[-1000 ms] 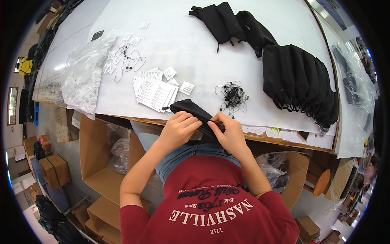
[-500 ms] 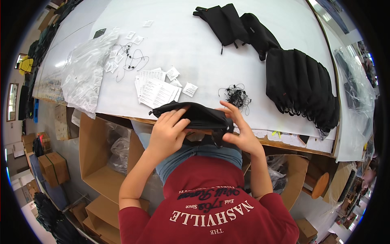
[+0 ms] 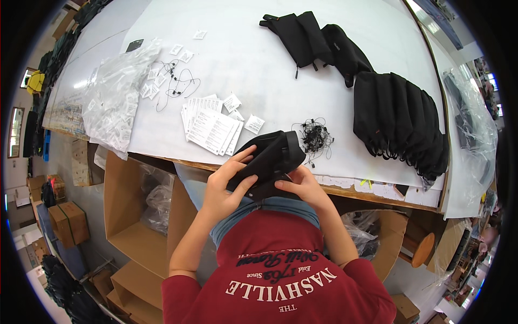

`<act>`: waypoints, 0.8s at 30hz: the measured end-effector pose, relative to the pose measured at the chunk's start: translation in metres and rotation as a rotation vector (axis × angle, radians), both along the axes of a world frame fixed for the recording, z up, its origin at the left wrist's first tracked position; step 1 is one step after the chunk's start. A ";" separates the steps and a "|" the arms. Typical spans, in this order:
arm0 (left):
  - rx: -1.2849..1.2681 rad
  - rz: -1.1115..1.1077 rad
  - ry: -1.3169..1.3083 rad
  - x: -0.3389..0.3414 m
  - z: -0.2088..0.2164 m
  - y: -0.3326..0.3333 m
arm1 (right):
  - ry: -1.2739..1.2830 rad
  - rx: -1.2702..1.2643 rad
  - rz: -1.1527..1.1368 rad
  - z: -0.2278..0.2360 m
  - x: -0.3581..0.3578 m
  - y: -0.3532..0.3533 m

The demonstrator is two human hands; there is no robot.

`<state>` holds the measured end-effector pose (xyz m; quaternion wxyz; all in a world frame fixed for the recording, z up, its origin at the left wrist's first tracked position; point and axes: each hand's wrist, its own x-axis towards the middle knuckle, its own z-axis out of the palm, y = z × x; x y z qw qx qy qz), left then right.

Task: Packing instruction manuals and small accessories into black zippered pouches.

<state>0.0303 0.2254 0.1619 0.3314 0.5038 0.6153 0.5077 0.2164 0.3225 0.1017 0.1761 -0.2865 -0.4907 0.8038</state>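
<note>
A black fabric pouch (image 3: 270, 156) is held over the table's front edge, tilted so one end points up and to the right. My left hand (image 3: 222, 186) grips its left side, fingers over the outside and thumb on the near face. Around the lower right part of the pouch, my right hand (image 3: 302, 188) is closed, thumb pressed on the fabric. Just beyond, on the table, lies a tangle of black tag strings (image 3: 317, 136). White printed cards (image 3: 213, 127) are fanned out left of the pouch, with small white tags (image 3: 254, 124) beside them.
A row of black pouches (image 3: 396, 121) lies at the right of the white table (image 3: 232, 59), with more pouches (image 3: 302, 40) farther back. A clear plastic bag of tags (image 3: 113, 100) sits at the left. Open cardboard boxes (image 3: 137, 216) stand below the table's edge.
The pouch has turned from lying level to tilted, its right end now raised. My right hand has moved down and left and closed on it.
</note>
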 end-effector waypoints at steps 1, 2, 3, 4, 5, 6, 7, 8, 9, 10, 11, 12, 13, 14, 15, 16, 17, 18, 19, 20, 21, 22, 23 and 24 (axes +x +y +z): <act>0.001 0.001 -0.001 0.000 -0.001 -0.001 | 0.069 -0.080 -0.016 0.003 -0.003 -0.001; 0.004 0.035 -0.003 -0.001 -0.001 -0.001 | 0.068 -0.079 -0.016 0.003 -0.004 -0.003; 0.006 0.068 -0.006 -0.002 -0.002 -0.002 | 0.057 -0.080 -0.049 0.002 -0.005 -0.004; 0.007 0.072 -0.006 -0.002 -0.001 -0.003 | 0.047 -0.082 -0.079 0.002 -0.006 -0.005; 0.015 0.077 0.013 -0.001 0.001 -0.005 | 0.048 -0.081 -0.075 0.002 -0.005 -0.004; 0.024 0.082 0.031 0.000 0.003 -0.008 | 0.017 -0.047 -0.093 0.002 -0.001 -0.001; 0.024 0.084 0.030 0.000 0.007 -0.010 | -0.016 -0.013 -0.113 0.001 0.002 0.002; -0.049 0.105 0.043 -0.001 0.013 -0.013 | -0.016 -0.012 -0.111 0.003 0.005 0.005; -0.123 0.125 0.056 -0.002 0.015 -0.017 | 0.043 -0.075 -0.130 0.007 0.007 0.010; -0.122 0.127 0.055 -0.004 0.014 -0.020 | 0.103 -0.136 -0.150 0.011 0.009 0.014; -0.135 0.197 0.050 -0.006 0.013 -0.023 | 0.135 -0.158 -0.142 0.014 0.009 0.019; -0.149 0.267 0.044 -0.010 0.011 -0.026 | 0.163 -0.174 -0.059 0.014 0.014 0.024; -0.150 0.269 0.042 -0.014 0.009 -0.029 | 0.190 -0.190 0.025 0.014 0.020 0.029; -0.169 0.298 0.074 -0.019 0.007 -0.033 | 0.188 -0.191 0.027 0.016 0.024 0.031; -0.189 0.326 0.105 -0.024 0.006 -0.036 | 0.179 -0.154 0.146 0.021 0.027 0.031; -0.189 0.357 0.135 -0.027 0.006 -0.039 | 0.171 -0.119 0.267 0.027 0.029 0.031; -0.192 0.361 0.134 -0.030 0.007 -0.042 | 0.169 -0.123 0.271 0.030 0.032 0.033; -0.222 0.391 0.144 -0.033 0.007 -0.046 | 0.059 -0.093 0.237 0.033 0.034 0.035; -0.250 0.416 0.154 -0.035 0.008 -0.049 | -0.050 -0.061 0.199 0.035 0.039 0.037; -0.253 0.427 0.164 -0.036 0.007 -0.051 | -0.093 0.022 0.115 0.028 0.044 0.045; -0.256 0.428 0.163 -0.035 0.009 -0.053 | -0.152 0.076 -0.015 0.022 0.048 0.051; -0.315 0.367 0.177 -0.034 0.009 -0.054 | -0.099 0.083 -0.159 0.018 0.051 0.054; -0.372 0.304 0.190 -0.033 0.009 -0.055 | -0.047 0.091 -0.305 0.014 0.055 0.057; -0.437 0.212 0.180 -0.031 0.008 -0.056 | 0.040 0.061 -0.370 0.006 0.061 0.058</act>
